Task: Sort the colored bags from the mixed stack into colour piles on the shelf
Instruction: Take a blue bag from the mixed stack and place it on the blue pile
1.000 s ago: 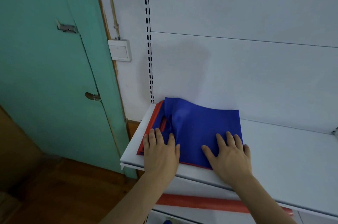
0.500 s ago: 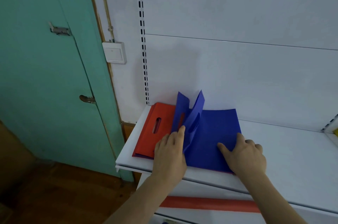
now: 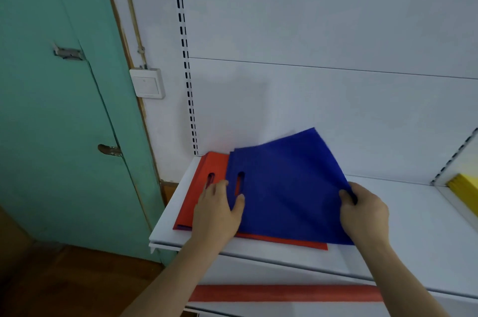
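So the blue bag is sitting on top of the red bag at the left end of the white shelf, its far right corner lifted off the pile. Left hand has the bag's left edge by the handle slot, thumb on top, fingers tucked underneath. Right hand pinches the right edge, fingers curled round it. Off past the right fingers there's something yellow in the next bay, and a green door out past the left ones
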{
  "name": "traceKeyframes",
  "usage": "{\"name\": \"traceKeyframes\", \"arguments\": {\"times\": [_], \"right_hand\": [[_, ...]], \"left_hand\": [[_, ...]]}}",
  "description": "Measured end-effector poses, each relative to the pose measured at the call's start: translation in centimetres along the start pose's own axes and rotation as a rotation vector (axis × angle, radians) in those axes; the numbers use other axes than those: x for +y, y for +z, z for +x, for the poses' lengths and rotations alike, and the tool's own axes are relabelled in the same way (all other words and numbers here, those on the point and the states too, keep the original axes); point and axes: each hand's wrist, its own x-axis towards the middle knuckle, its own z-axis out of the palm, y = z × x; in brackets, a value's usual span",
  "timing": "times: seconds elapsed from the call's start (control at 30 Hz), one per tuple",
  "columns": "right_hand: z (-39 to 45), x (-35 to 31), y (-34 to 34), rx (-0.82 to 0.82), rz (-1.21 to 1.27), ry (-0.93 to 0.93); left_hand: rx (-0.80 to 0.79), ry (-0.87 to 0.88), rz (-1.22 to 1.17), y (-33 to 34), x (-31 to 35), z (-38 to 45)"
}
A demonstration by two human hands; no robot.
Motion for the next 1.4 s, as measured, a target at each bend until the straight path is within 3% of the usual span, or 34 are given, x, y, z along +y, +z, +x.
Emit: {"name": "traceKeyframes", "arguments": {"times": [0.1, 0.2, 0.33, 0.47, 0.63, 0.7, 0.9, 1.07, 1.4], "right_hand": [[-0.4, -0.3, -1.0, 0.038, 0.184, -0.043], [-0.7, -0.1, -1.8, 0.081, 0.317, -0.074], [-0.7, 0.5, -2.7, 0.135, 0.425, -0.076], [-1.1, 1.1, -2.3, 0.17, 0.462, -0.086], [-2.6, 0.7, -0.6, 0.034, 0.473, -0.012], [-3.1, 0.5, -0.4, 0.054, 0.398, 0.012], [-5.3, -0.4, -3.2, 0.348, 0.377, 0.061], [-10.3, 1.4, -7.1, 0.598, 0.315, 0.119], [-18.8, 13.2, -21.5, 0.846, -0.029, 0.246]], "left_hand": [[-0.002, -0.089, -0.186, -0.2, -0.3, 1.8], [-0.05, -0.223, -0.64, -0.6, -0.1, 3.8], [-0.007, -0.181, -0.904, -0.9, 0.3, 5.5], [0.108, -0.069, -0.937, -1.6, 0.9, 5.7], [-0.022, -0.042, -0.851, -0.9, 1.2, 4.2], [0.002, -0.034, -0.783, -0.9, 1.5, 4.1], [0.024, 0.075, -0.761, -2.4, 3.9, 4.2], [0.043, 0.157, -0.841, 0.3, 7.6, 2.2], [-0.154, 0.437, -0.783, 8.8, 23.4, -7.4]]}}
